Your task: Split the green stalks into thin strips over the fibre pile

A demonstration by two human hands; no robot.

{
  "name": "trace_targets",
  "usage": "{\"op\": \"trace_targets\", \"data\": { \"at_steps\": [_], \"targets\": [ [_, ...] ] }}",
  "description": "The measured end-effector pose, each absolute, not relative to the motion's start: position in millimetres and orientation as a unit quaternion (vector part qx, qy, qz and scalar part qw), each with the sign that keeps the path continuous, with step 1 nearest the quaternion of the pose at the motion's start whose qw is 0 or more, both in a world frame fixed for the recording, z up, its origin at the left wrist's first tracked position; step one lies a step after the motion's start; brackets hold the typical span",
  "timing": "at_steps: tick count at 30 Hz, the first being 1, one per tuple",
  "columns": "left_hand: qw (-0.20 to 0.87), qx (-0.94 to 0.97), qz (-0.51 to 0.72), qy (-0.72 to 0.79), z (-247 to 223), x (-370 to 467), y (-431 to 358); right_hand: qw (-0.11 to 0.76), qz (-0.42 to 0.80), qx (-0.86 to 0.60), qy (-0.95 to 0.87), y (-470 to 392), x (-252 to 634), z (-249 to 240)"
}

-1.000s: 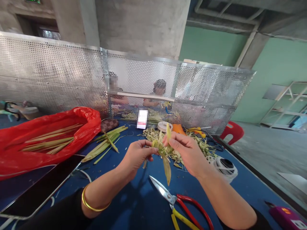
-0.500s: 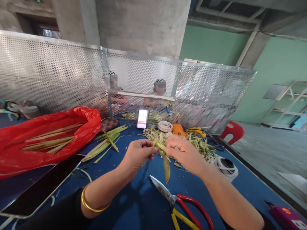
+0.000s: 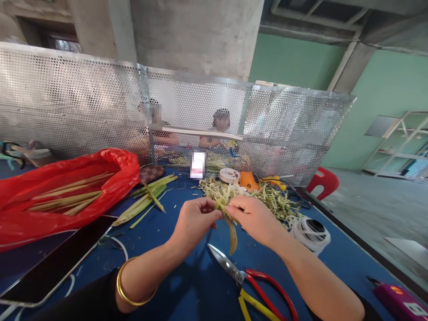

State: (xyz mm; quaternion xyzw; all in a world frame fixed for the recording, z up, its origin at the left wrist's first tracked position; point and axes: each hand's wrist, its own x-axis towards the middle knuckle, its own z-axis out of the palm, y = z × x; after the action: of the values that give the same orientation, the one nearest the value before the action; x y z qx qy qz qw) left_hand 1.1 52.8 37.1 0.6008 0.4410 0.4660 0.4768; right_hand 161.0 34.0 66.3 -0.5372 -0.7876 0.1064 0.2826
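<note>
Between my two hands is a yellow-green leaf strip (image 3: 233, 238), folded or knotted at the top, with one tapering end hanging down. My left hand (image 3: 194, 223) pinches it between thumb and fingers from the left. From the right, my right hand (image 3: 256, 218) pinches the same strip close to the left fingertips; the exact fold is partly hidden by the fingers. Below the hands, scissors (image 3: 230, 265) with red and yellow handles lie on the blue table (image 3: 180, 285). Behind the hands is a heap of shredded leaf pieces (image 3: 276, 200).
At left sits a red plastic bag (image 3: 122, 165) holding long leaves, near loose leaves (image 3: 137, 209) and a dark tablet (image 3: 60, 263). A white spool (image 3: 312, 236) and purple device (image 3: 397, 298) are at right. A lit phone (image 3: 198, 165) stands before the perforated screen (image 3: 197, 102); two people sit behind it.
My right hand has shifted slightly left and down, and the fingertips of both hands are closer together. A narrow end of the strip now sticks up above the fingers.
</note>
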Motion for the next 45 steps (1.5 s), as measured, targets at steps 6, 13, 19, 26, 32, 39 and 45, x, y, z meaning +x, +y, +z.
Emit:
{"op": "trace_targets", "data": {
  "at_steps": [6,13,19,26,32,39,45],
  "targets": [
    [0.490,0.572,0.479,0.451,41,4,50,0.312,0.140,-0.556,-0.757,37,157,64],
    [0.486,0.576,0.475,0.455,40,6,47,0.314,0.117,-0.539,-0.772,38,154,60],
    [0.483,0.602,0.460,0.439,33,6,49,0.328,0.072,-0.543,-0.770,35,155,60],
    [0.481,0.656,0.405,0.418,19,7,50,0.338,0.124,-0.573,-0.736,32,155,65],
    [0.528,0.675,0.311,0.411,20,8,44,0.413,0.268,-0.548,-0.676,42,159,62],
    [0.563,0.705,0.224,0.369,20,8,42,0.614,0.372,-0.441,-0.539,46,152,54],
    [0.605,0.672,0.234,0.357,30,6,46,0.630,0.345,-0.411,-0.561,48,151,52]
  ]
}}
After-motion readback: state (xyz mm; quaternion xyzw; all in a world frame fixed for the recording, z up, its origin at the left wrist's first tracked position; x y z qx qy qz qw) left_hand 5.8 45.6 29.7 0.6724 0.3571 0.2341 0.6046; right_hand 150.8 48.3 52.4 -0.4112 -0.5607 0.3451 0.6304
